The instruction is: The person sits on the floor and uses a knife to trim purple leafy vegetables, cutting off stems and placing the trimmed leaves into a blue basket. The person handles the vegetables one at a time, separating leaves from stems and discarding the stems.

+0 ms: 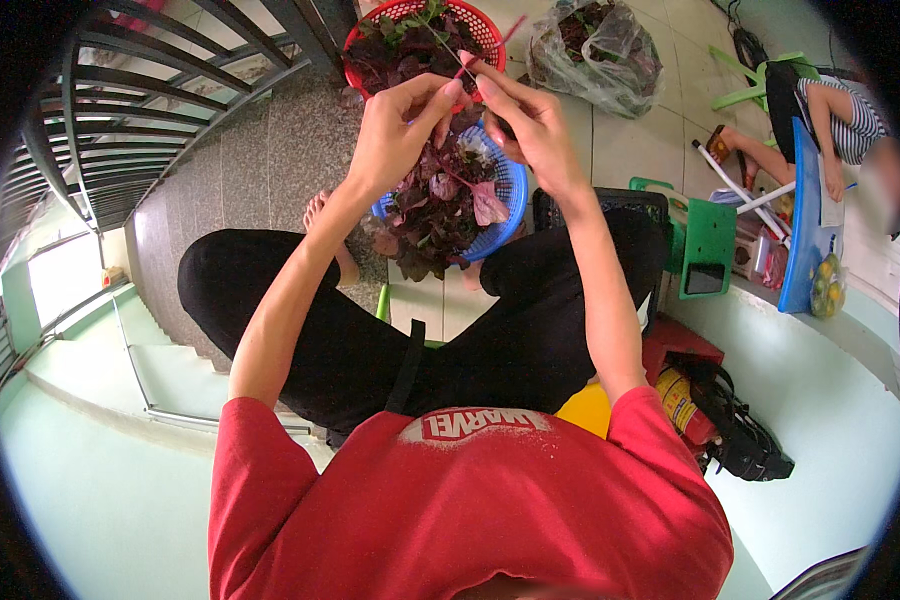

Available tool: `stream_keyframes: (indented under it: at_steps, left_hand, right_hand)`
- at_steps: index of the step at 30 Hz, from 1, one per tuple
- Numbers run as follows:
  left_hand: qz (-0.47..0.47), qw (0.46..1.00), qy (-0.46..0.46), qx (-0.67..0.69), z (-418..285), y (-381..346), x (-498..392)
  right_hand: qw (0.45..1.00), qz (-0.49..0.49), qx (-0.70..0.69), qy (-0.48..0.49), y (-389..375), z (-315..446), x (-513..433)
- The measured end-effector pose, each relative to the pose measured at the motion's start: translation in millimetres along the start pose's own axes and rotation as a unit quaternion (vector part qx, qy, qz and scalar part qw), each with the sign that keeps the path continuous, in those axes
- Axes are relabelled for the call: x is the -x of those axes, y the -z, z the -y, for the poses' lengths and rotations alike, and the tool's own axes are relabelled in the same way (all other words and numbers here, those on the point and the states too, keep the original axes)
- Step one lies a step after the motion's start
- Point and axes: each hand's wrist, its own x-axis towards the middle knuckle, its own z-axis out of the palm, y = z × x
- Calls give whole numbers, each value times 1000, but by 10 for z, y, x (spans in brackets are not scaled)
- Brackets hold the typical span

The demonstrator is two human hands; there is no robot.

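My left hand and my right hand meet above two baskets. Their fingertips pinch a thin purple-red stem. A slender pale strand or edge crosses it; what that is I cannot tell. Below my hands sits a blue plastic basket heaped with dark purple leafy greens, a lighter pink-purple leaf among them. Just beyond is a red plastic basket with more purple and green leaves. My curled fingers hide part of the stem.
A clear plastic bag of greens lies at upper right. Black metal railings and stairs flank the left. On the right, a phone rests on a green stool; beyond, a person sits by a blue folding table.
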Motion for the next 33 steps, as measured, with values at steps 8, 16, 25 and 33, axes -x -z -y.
stream_keyframes:
  at_steps: [8, 16, 25, 33]
  left_hand:
    - [-42, 991, -9, -127, -67, -2, -12]
    - [-39, 993, -26, -112, -66, 100, -5]
    - [-20, 996, -12, -89, -66, 119, 8]
    - [-37, 994, -30, -96, -149, 138, 22]
  right_hand:
    - [996, -39, -82, -25, -76, -62, -10]
    - [998, 36, -34, -47, 24, 22, -18]
    - [993, 98, -46, -41, 96, 53, -13]
    - [995, 94, -11, -21, 82, 117, 17]
